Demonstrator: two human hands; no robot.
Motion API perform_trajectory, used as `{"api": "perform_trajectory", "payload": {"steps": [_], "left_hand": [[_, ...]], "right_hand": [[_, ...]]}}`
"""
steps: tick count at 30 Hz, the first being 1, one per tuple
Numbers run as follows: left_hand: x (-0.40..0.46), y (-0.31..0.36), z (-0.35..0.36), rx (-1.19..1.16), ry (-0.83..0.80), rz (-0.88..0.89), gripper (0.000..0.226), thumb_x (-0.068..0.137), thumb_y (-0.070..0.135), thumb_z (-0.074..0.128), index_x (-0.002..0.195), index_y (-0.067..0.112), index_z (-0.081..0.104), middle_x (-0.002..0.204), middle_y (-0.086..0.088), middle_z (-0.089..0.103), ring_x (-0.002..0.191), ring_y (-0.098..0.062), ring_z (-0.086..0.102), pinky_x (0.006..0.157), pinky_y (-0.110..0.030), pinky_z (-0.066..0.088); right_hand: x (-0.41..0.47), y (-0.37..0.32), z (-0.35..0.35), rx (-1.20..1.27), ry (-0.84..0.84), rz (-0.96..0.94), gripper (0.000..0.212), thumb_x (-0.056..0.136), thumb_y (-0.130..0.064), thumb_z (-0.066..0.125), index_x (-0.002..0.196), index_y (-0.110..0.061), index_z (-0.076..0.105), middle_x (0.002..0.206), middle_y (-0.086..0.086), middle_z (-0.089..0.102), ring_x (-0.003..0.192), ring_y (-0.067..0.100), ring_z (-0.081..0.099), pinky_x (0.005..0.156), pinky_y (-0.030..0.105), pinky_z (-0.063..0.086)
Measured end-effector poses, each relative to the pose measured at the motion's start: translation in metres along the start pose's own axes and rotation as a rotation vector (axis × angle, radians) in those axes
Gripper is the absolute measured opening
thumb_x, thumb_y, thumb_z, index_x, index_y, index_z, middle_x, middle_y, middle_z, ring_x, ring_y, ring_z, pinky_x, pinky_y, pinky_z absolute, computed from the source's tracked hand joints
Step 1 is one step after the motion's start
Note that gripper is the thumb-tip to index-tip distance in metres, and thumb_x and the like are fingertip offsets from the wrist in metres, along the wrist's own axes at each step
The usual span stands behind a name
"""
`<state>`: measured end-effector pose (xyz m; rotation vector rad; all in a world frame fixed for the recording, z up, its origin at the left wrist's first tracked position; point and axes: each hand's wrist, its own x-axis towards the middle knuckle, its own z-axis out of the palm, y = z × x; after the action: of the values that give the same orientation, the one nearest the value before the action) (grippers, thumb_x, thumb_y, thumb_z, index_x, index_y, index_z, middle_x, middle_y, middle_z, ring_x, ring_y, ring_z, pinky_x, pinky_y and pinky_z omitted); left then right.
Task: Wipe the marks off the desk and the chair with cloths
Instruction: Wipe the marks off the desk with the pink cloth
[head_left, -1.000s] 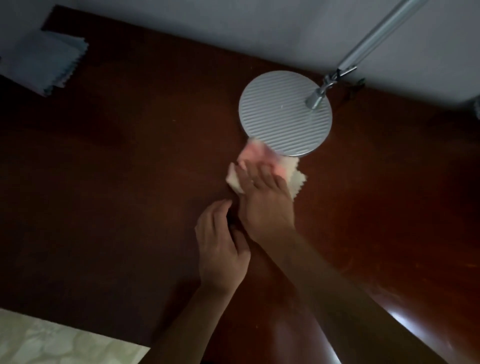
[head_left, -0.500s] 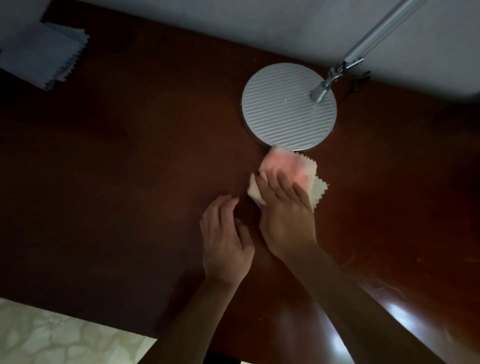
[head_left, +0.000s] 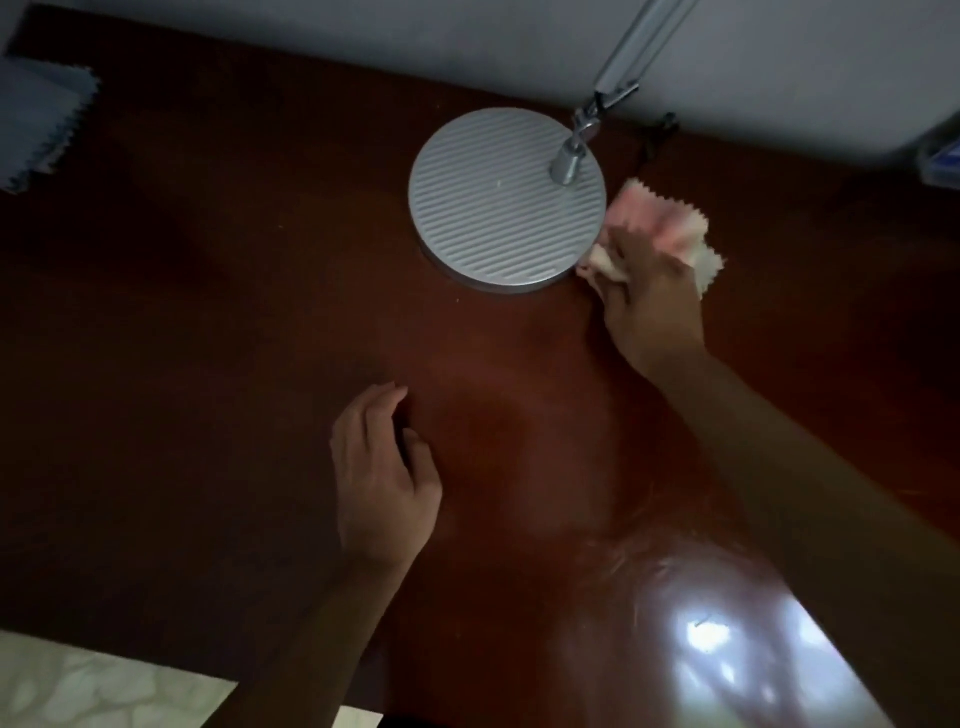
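While the left hand (head_left: 382, 483) rests on the desk (head_left: 208, 364), the right hand (head_left: 649, 301) grips the cloth (head_left: 660, 221).

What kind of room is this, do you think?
Probably a dim home study or bedroom: a glossy dark brown wooden desk against a pale wall, a round ribbed silver lamp base, folded grey-blue cloths.

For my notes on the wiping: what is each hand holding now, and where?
The right hand grips the pink cloth at its near edge, beside the lamp base. The left hand holds nothing.
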<state>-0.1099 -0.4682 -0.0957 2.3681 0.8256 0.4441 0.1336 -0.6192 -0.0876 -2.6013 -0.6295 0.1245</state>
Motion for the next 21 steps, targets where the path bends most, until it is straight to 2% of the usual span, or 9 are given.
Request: {"api": "perform_trajectory", "payload": {"steps": [2, 6, 9, 12, 14, 17, 19, 21], "left_hand": [[0.000, 0.001, 0.002, 0.010, 0.003, -0.004, 0.040, 0.085, 0.004, 0.050, 0.124, 0.003, 0.057, 0.126, -0.016, 0.057, 0.122, -0.030, 0.051, 0.104, -0.047, 0.044], [-0.002, 0.010, 0.004, 0.016, 0.015, -0.026, 0.038, 0.084, 0.002, 0.051, 0.120, 0.000, 0.059, 0.125, -0.018, 0.057, 0.120, -0.034, 0.051, 0.103, -0.050, 0.043], [-0.015, 0.019, 0.006, 0.088, -0.015, 0.034, 0.033, 0.081, 0.001, 0.054, 0.112, 0.002, 0.065, 0.123, -0.016, 0.060, 0.120, -0.034, 0.053, 0.106, -0.046, 0.035], [-0.045, 0.028, 0.009, 0.179, -0.046, 0.100, 0.030, 0.080, 0.006, 0.057, 0.108, 0.008, 0.068, 0.124, -0.010, 0.062, 0.125, -0.025, 0.051, 0.105, -0.046, 0.030], [-0.065, 0.032, 0.010, 0.176, -0.056, 0.122, 0.029, 0.082, 0.007, 0.057, 0.109, 0.009, 0.068, 0.128, -0.009, 0.061, 0.129, -0.023, 0.049, 0.106, -0.044, 0.029], [-0.095, 0.033, 0.008, 0.155, -0.091, 0.089, 0.033, 0.086, 0.010, 0.056, 0.117, 0.008, 0.066, 0.135, -0.010, 0.058, 0.134, -0.023, 0.045, 0.107, -0.044, 0.030], [-0.107, 0.033, 0.004, 0.149, -0.120, 0.059, 0.035, 0.088, 0.011, 0.054, 0.120, 0.006, 0.065, 0.138, -0.012, 0.056, 0.136, -0.025, 0.044, 0.107, -0.048, 0.034], [-0.112, 0.031, -0.001, 0.157, -0.157, 0.050, 0.037, 0.091, 0.015, 0.050, 0.123, 0.006, 0.063, 0.141, -0.012, 0.054, 0.138, -0.025, 0.042, 0.108, -0.049, 0.035]], "right_hand": [[-0.009, -0.008, 0.004, -0.010, 0.002, -0.046, 0.039, 0.093, -0.015, 0.057, 0.131, -0.008, 0.055, 0.133, 0.015, 0.059, 0.116, 0.036, 0.058, 0.103, 0.044, 0.041], [-0.107, -0.010, 0.004, -0.020, -0.118, -0.300, 0.051, 0.086, -0.008, 0.057, 0.138, -0.010, 0.053, 0.143, 0.010, 0.053, 0.136, 0.028, 0.046, 0.113, 0.046, 0.032], [-0.106, 0.008, -0.005, -0.082, -0.164, -0.443, 0.047, 0.090, -0.016, 0.049, 0.136, -0.013, 0.055, 0.140, 0.008, 0.056, 0.135, 0.025, 0.048, 0.112, 0.044, 0.033], [-0.070, 0.010, -0.003, -0.095, -0.137, -0.340, 0.045, 0.093, -0.016, 0.052, 0.138, -0.012, 0.053, 0.140, 0.011, 0.056, 0.136, 0.025, 0.047, 0.111, 0.042, 0.030], [-0.081, 0.006, 0.004, -0.056, -0.134, -0.300, 0.045, 0.094, -0.014, 0.052, 0.140, -0.012, 0.051, 0.143, 0.011, 0.052, 0.140, 0.024, 0.041, 0.113, 0.042, 0.027], [-0.178, 0.001, 0.007, 0.039, -0.196, -0.395, 0.053, 0.090, -0.006, 0.052, 0.142, -0.014, 0.048, 0.151, 0.012, 0.043, 0.145, 0.029, 0.031, 0.117, 0.051, 0.024], [-0.254, 0.000, 0.000, 0.088, -0.264, -0.480, 0.059, 0.082, -0.001, 0.056, 0.139, -0.015, 0.053, 0.150, 0.008, 0.045, 0.145, 0.028, 0.032, 0.114, 0.054, 0.029], [-0.296, 0.003, -0.005, 0.110, -0.318, -0.580, 0.050, 0.081, -0.005, 0.057, 0.130, -0.017, 0.062, 0.146, -0.001, 0.051, 0.143, 0.021, 0.036, 0.111, 0.051, 0.036]]}}
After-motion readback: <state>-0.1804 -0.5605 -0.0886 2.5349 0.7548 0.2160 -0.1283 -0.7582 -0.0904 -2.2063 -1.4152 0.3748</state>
